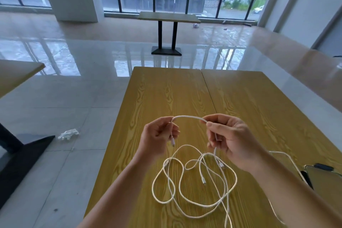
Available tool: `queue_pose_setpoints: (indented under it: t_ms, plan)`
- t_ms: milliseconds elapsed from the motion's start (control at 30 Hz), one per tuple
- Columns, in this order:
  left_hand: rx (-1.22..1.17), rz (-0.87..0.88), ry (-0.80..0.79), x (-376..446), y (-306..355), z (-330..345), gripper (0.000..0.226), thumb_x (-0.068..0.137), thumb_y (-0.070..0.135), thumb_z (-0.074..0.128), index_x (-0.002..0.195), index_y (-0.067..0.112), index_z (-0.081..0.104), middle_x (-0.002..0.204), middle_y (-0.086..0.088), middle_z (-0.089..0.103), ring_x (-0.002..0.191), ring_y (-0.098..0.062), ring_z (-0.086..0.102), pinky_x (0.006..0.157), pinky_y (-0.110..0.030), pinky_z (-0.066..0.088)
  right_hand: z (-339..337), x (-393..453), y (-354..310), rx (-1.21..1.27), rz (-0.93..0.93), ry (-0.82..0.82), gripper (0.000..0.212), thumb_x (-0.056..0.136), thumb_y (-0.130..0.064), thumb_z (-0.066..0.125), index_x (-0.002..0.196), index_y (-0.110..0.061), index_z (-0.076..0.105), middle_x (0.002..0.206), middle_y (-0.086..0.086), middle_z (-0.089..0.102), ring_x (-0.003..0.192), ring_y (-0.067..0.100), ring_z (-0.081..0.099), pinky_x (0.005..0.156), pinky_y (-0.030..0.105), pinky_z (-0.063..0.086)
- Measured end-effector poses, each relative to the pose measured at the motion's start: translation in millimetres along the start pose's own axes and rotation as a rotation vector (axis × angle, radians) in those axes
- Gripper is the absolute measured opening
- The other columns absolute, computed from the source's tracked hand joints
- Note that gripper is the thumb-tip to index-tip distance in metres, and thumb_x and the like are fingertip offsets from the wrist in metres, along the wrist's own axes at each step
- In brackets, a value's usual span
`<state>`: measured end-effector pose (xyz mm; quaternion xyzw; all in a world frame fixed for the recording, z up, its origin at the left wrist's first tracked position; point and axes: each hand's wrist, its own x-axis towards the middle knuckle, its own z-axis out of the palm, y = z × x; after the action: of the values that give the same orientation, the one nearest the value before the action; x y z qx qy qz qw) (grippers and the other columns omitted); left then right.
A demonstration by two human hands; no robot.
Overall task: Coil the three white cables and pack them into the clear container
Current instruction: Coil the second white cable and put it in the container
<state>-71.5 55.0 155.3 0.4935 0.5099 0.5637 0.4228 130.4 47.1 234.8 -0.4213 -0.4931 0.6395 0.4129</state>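
Both hands pinch one white cable (187,117): left hand (159,139) at 9 o'clock, right hand (229,139) at 3, above loose cables (194,181) on the bench (166,94).

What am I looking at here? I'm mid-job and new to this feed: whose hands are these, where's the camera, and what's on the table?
There is no machine: a person works with two bare hands. The single picture comes from a wide-angle camera worn on the person's head, looking forward and down, so the forearms enter from the bottom edge.

The left hand and the right hand each pinch the same white cable, which arches between them above the wooden table. One plug end hangs just below the left grip.

Below the hands, loose white cable loops lie tangled on the table; I cannot count separate cables in the tangle. At the right edge sits a clear container, only partly in view, with a cable strand running beside it.

Beyond are a shiny tiled floor, another table and large windows.
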Motion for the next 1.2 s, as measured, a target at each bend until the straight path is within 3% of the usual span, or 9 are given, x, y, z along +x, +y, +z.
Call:
queue_pose_setpoints:
  t_ms: [167,333,467,567,667,800,933,1067,1200]
  plan:
    - [-0.252,-0.185,-0.015,4.6,14.1,-9.0,0.019,0.097,-0.003,0.052,0.102,0.001,0.071,0.079,-0.013,0.07,0.068,-0.02,0.071,0.066,-0.031,0.06,7.2,3.6,-17.4,-0.131,-0.029,-0.005,0.017,0.093,0.005,0.055,0.1,0.001,0.07,0.062,0.011,0.061,0.045,0.015,0.048,0.044,0.026,0.046]
    - [-0.361,-0.326,0.009,5.1,21.4,-0.9,0.022,0.101,0.006,0.049,0.105,0.011,0.07,0.086,-0.011,0.071,0.065,-0.018,0.067,0.059,-0.033,0.058,18.2,10.8,-19.6,-0.318,-0.121,0.047,0.018,0.094,0.004,0.056,0.097,-0.006,0.072,0.064,0.008,0.067,0.041,0.013,0.046,0.038,0.021,0.04]
    - [-0.392,-0.417,-0.032,0.5,23.2,6.1,0.035,0.103,0.045,0.038,0.122,0.03,0.063,0.114,-0.013,0.068,0.087,-0.025,0.066,0.064,-0.036,0.055,33.9,13.6,-2.9,-0.513,-0.115,0.017,0.021,0.095,-0.002,0.058,0.094,-0.018,0.072,0.065,0.001,0.07,0.046,0.016,0.044,0.042,0.027,0.036]
    - [-0.344,-0.356,-0.123,-3.3,22.8,8.6,0.044,0.097,0.056,0.039,0.136,0.037,0.046,0.129,-0.011,0.059,0.108,-0.03,0.065,0.08,-0.041,0.059,43.3,14.7,12.0,-0.591,-0.107,0.005,0.021,0.096,-0.009,0.059,0.097,-0.027,0.071,0.066,-0.003,0.072,0.049,0.02,0.043,0.043,0.026,0.033]
    - [-0.303,-0.343,-0.194,-5.9,21.8,10.1,0.052,0.092,0.056,0.046,0.139,0.038,0.037,0.128,-0.009,0.06,0.109,-0.028,0.067,0.089,-0.048,0.056,52.4,13.9,21.1,-0.616,-0.112,-0.013,0.019,0.096,-0.011,0.06,0.103,-0.026,0.069,0.069,0.0,0.074,0.043,0.009,0.047,0.04,0.021,0.035]
    - [-0.353,-0.361,-0.133,-3.8,22.7,8.7,0.033,0.103,0.037,0.042,0.136,0.03,0.048,0.116,-0.02,0.065,0.093,-0.035,0.065,0.079,-0.044,0.055,55.1,14.2,25.0,-0.561,-0.097,-0.013,0.009,0.094,-0.004,0.063,0.096,-0.01,0.07,0.069,-0.004,0.072,0.042,-0.002,0.055,0.044,0.009,0.038]
    - [-0.351,-0.379,-0.012,2.4,24.6,8.3,0.033,0.107,0.03,0.034,0.121,0.028,0.063,0.116,-0.01,0.068,0.106,-0.036,0.067,0.091,-0.052,0.056,55.7,14.9,28.2,-0.599,-0.043,-0.08,0.006,0.09,-0.011,0.07,0.088,-0.015,0.073,0.071,0.001,0.073,0.053,0.008,0.058,0.053,0.024,0.048]
    - [-0.369,-0.402,-0.022,5.1,24.1,9.3,0.033,0.107,0.026,0.035,0.118,0.02,0.065,0.112,-0.009,0.072,0.099,-0.029,0.071,0.073,-0.036,0.059,52.9,18.1,28.0,-0.541,-0.005,-0.103,0.011,0.091,-0.006,0.067,0.091,-0.014,0.075,0.081,0.011,0.076,0.059,0.012,0.062,0.058,0.024,0.053]
    - [-0.337,-0.412,-0.012,7.5,21.3,7.0,0.039,0.107,0.032,0.033,0.104,0.023,0.07,0.106,-0.016,0.07,0.086,-0.031,0.069,0.066,-0.038,0.056,52.2,20.2,32.3,-0.54,0.014,-0.107,0.01,0.092,-0.006,0.067,0.094,-0.013,0.074,0.079,0.003,0.077,0.061,0.011,0.065,0.06,0.022,0.053]
